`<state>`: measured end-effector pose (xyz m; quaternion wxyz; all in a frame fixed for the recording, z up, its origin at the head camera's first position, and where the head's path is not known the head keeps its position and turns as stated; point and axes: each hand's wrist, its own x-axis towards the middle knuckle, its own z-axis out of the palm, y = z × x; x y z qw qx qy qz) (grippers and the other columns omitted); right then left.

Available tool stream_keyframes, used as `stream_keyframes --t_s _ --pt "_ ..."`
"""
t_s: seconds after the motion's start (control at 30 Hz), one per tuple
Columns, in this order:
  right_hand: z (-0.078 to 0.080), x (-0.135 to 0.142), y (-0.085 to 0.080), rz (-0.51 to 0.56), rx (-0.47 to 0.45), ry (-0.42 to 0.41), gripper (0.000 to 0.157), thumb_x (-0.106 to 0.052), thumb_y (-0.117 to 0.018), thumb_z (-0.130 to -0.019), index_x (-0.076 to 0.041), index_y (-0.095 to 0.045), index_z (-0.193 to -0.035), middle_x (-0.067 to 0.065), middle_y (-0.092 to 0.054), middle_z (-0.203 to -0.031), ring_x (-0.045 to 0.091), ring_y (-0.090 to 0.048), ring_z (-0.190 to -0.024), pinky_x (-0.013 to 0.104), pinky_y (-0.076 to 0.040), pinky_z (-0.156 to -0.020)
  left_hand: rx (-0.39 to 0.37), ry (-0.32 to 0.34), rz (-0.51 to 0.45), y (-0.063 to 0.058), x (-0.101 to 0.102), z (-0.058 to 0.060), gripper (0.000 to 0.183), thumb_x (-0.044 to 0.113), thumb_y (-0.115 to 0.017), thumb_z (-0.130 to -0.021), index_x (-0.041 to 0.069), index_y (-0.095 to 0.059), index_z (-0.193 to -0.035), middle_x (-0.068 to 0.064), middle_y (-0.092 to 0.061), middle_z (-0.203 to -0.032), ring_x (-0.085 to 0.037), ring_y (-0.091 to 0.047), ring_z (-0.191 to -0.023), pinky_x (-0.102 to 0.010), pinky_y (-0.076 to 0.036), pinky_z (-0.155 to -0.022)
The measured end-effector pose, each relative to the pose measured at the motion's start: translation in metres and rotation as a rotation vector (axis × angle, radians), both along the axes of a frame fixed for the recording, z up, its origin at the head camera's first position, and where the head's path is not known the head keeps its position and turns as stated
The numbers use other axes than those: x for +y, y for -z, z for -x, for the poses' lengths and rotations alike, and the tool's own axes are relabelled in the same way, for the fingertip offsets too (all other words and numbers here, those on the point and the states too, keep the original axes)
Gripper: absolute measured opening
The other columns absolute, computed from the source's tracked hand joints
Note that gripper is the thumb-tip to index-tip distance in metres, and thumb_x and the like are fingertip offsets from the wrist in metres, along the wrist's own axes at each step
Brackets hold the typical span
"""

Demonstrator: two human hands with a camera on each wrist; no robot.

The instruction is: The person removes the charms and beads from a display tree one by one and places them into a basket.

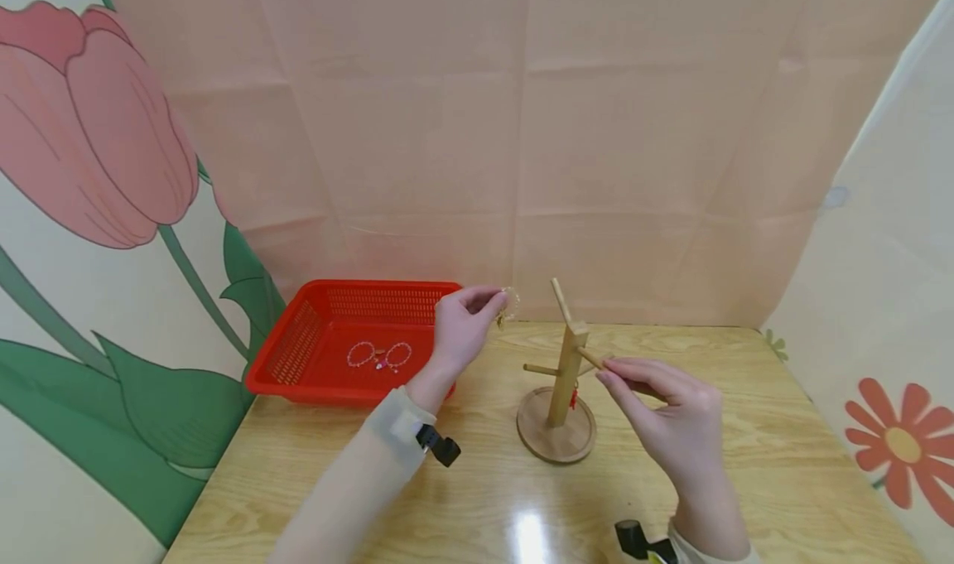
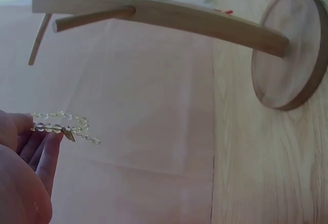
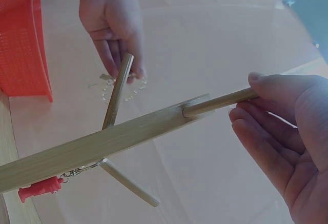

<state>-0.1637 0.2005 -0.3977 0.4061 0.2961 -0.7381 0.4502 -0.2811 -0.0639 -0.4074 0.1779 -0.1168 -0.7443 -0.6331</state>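
My left hand (image 1: 462,332) pinches a pale, clear-beaded bracelet (image 2: 48,127) between thumb and fingers, up in the air to the left of a wooden peg stand (image 1: 564,382). A small gold-coloured charm and a short chain end dangle from the bracelet. With thumb and fingertips, my right hand (image 1: 671,419) grips the end of one peg (image 3: 220,102) on the stand's right side. The stand is upright on its round base (image 1: 535,440). From another of its pegs a red keychain (image 3: 41,188) hangs by a metal ring.
A red plastic basket (image 1: 298,392) is at the left on the wood-grain table (image 1: 484,506). Inside it lie two pink beaded bracelets (image 1: 361,355) with small charms between them. A pink cloth backdrop (image 1: 522,133) rises behind the table.
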Motion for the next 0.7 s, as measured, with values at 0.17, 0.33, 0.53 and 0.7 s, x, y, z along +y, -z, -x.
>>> stream_keyframes --t_s 0.17,0.33,0.53,0.7 --pt "0.000 -0.001 0.000 0.005 -0.001 0.002 0.036 0.023 -0.087 -0.068 0.002 -0.084 -0.097 0.018 -0.080 -0.091 0.001 -0.076 -0.088 0.014 -0.058 -0.072 -0.022 -0.002 -0.009 0.007 -0.012 0.000 0.016 0.021 -0.082 -0.098 0.011 -0.084 -0.111 0.001 -0.081 -0.099 -0.016 -0.075 -0.091 -0.030 -0.062 -0.079" --pt "0.001 -0.001 0.001 0.009 0.001 -0.005 0.035 0.022 -0.087 -0.068 0.002 -0.084 -0.097 0.017 -0.080 -0.092 0.001 -0.076 -0.088 0.014 -0.058 -0.071 -0.044 -0.020 -0.012 0.009 -0.024 -0.001 0.017 0.024 -0.082 -0.098 0.012 -0.084 -0.110 0.002 -0.081 -0.098 -0.017 -0.075 -0.090 -0.029 -0.061 -0.078" --pt "0.000 -0.001 0.001 0.014 -0.008 -0.012 0.037 0.024 -0.087 -0.067 0.002 -0.084 -0.097 0.017 -0.080 -0.092 0.002 -0.076 -0.088 0.015 -0.059 -0.070 -0.061 -0.038 0.014 0.009 -0.039 -0.002 0.019 0.026 -0.082 -0.098 0.013 -0.084 -0.112 0.001 -0.080 -0.098 -0.020 -0.074 -0.091 -0.029 -0.062 -0.080" --pt "0.000 -0.001 0.001 0.016 -0.012 -0.009 0.037 0.024 -0.086 -0.067 0.002 -0.084 -0.097 0.017 -0.080 -0.092 0.001 -0.076 -0.088 0.015 -0.058 -0.071 -0.076 -0.061 0.049 0.009 -0.051 -0.003 0.019 0.027 -0.082 -0.098 0.015 -0.084 -0.113 0.004 -0.080 -0.101 -0.019 -0.073 -0.091 -0.031 -0.062 -0.081"
